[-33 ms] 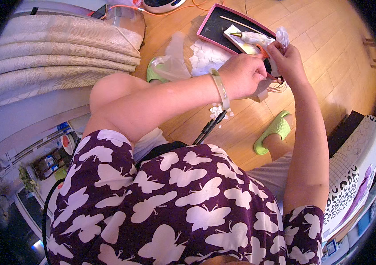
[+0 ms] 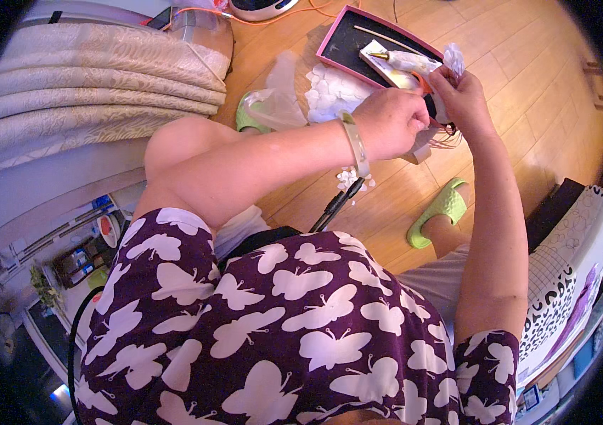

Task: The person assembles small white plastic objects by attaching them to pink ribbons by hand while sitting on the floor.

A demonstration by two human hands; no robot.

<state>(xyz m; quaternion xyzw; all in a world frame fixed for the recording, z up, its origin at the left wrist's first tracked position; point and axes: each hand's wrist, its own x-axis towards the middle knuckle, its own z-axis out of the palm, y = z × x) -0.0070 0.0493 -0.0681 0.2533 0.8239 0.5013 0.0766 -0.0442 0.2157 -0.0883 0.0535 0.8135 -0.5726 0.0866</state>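
Observation:
My right hand (image 2: 466,100) pinches a crumpled, translucent white petal-like piece (image 2: 453,58), which sticks up above the fingertips. Just left of it is my left hand (image 2: 392,126), its fingers curled closed and a pale bangle (image 2: 355,145) on the wrist. Whatever lies in those left fingers is hidden. Beyond both hands a pink-rimmed black tray (image 2: 340,55) holds a thin wooden stick (image 2: 386,37), a white tube with a gold pointed tip (image 2: 411,61) and a pale block. An orange part (image 2: 422,82) shows between the hands. Several thin reddish wires (image 2: 444,138) show below them.
White petal-shaped pieces (image 2: 333,92) lie heaped left of the tray, beside a translucent sheet (image 2: 280,99). Small white scraps (image 2: 350,178) are on the wooden floor (image 2: 301,188). Green slippers (image 2: 437,212) are on my feet. A patterned cloth (image 2: 103,71) hangs at left; a white printed bag (image 2: 564,283) stands at right.

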